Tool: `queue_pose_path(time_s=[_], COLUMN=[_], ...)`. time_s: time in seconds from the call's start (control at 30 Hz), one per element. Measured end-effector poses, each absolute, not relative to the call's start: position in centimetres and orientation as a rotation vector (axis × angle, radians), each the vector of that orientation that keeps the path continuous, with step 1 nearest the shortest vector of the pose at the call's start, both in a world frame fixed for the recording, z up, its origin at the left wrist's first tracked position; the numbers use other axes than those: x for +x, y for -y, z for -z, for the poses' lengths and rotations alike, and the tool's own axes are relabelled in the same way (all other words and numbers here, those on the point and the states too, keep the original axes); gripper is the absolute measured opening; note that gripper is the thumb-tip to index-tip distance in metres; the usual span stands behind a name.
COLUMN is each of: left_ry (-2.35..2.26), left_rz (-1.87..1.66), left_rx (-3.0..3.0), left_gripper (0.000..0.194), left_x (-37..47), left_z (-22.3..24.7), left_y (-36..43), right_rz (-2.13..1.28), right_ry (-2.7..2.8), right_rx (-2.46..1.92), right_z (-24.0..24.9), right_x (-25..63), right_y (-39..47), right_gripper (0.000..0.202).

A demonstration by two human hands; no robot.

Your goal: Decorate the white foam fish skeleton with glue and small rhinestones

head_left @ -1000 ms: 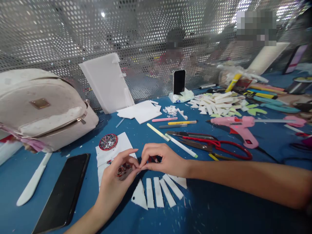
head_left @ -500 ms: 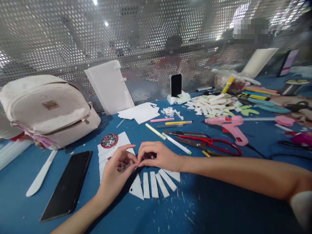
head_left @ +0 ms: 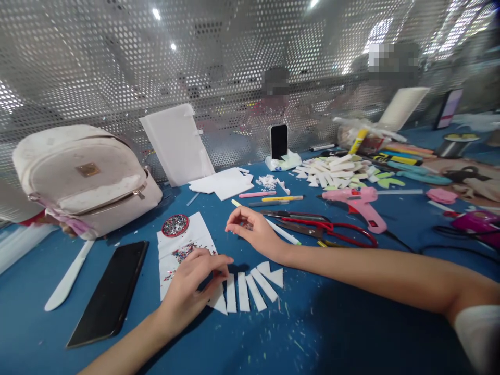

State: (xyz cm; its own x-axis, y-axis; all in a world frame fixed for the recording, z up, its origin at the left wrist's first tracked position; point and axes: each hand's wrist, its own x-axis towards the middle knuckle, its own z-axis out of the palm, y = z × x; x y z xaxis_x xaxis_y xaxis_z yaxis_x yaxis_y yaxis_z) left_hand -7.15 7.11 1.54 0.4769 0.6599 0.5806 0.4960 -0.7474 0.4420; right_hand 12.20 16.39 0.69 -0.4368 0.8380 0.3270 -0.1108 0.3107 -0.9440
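My left hand is low over the table, its thumb and fingertips brought together above a pointed white foam piece. It partly covers that piece, and whatever its fingers hold cannot be made out. To the right and farther back, my right hand is raised with thumb and fingertips pinched; anything between them is too small to name. Several white foam strips fan out below the right hand. Behind the left hand, loose coloured beads lie on white paper, beside a red-rimmed round dish of beads.
Red-handled scissors, a pink glue gun and markers lie at right. Behind them is a heap of foam pieces. A dark phone, a white knife and a pale backpack are at left.
My hands, which met at the fingertips, have parted. The left moved down toward the pointed foam piece; the right rose slightly up and back. More of the beads on the paper now shows.
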Motion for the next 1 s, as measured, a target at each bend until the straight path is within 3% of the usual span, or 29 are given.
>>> queue_pose_path(time_s=[0.37, 0.6, 0.7, 1.0], left_ry=[-1.428, -1.609, -1.502, -1.268], left_rz=[-1.31, -1.035, -0.782, -0.49], left_rx=[2.151, 2.245, 2.557, 2.561], left_gripper=[0.016, 0.016, 0.014, 0.017], left_x=[-8.7, -12.8, -13.8, -14.0], left_z=[-1.7, -4.1, -3.9, -3.1], left_y=[-8.2, -10.2, -11.1, -12.0], right_rz=[-1.193, -1.221, -1.235, -1.232], right_ry=[1.853, 1.885, 1.884, 1.899], right_rx=[-0.598, -0.595, -0.589, -0.615], right_z=[-1.0, -1.0, -0.9, -1.1], right_x=[12.4, 12.4, 12.4, 12.4], right_y=[-15.7, -15.7, -15.8, -15.7], right_gripper=[0.007, 0.005, 0.007, 0.008])
